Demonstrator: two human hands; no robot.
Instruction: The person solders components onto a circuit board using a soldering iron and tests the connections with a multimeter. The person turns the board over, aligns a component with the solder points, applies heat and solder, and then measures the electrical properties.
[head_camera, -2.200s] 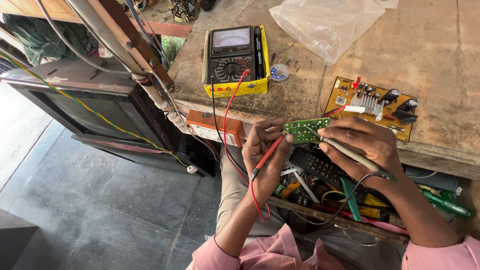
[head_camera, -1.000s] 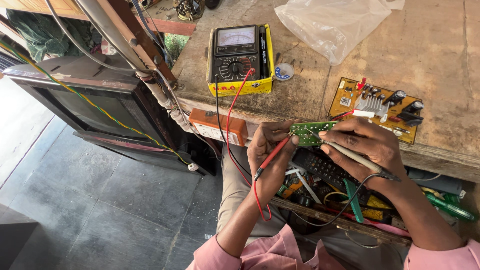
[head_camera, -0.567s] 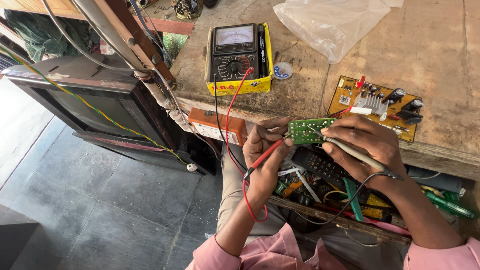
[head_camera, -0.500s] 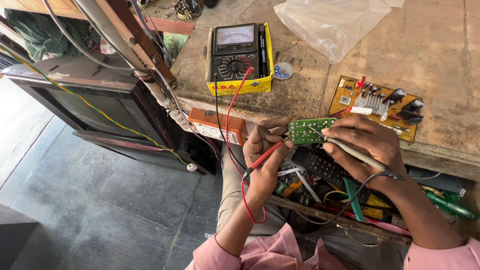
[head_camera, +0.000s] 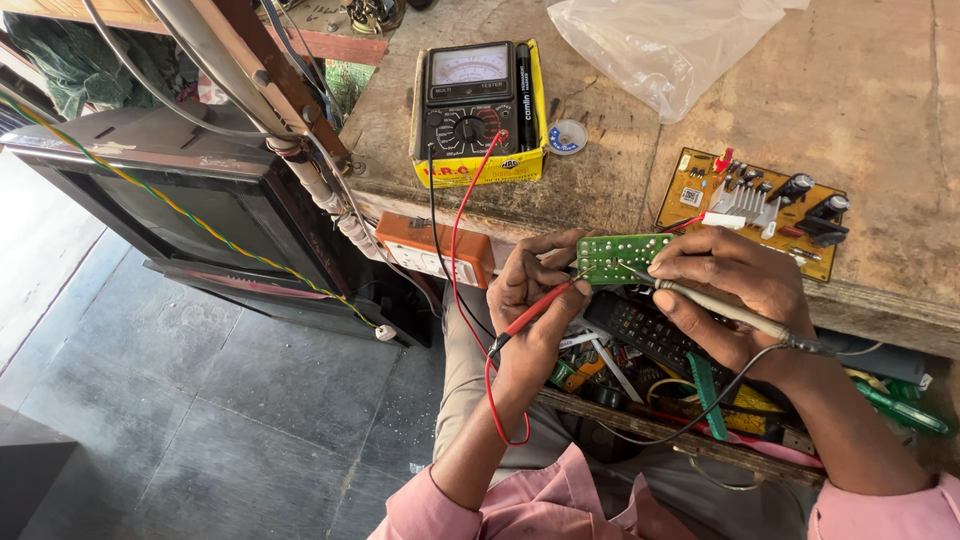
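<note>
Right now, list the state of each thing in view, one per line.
left hand: grip shut on red probe
right hand: grip shut on pale probe
green circuit board: held up, both probe tips on it
multimeter: flat in yellow case
plastic bag: crumpled on bench

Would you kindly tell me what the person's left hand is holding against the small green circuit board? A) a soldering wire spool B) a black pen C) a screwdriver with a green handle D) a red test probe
D: the left hand pinches a red test probe with its tip on the green circuit board, its red lead running up to the multimeter.
</note>
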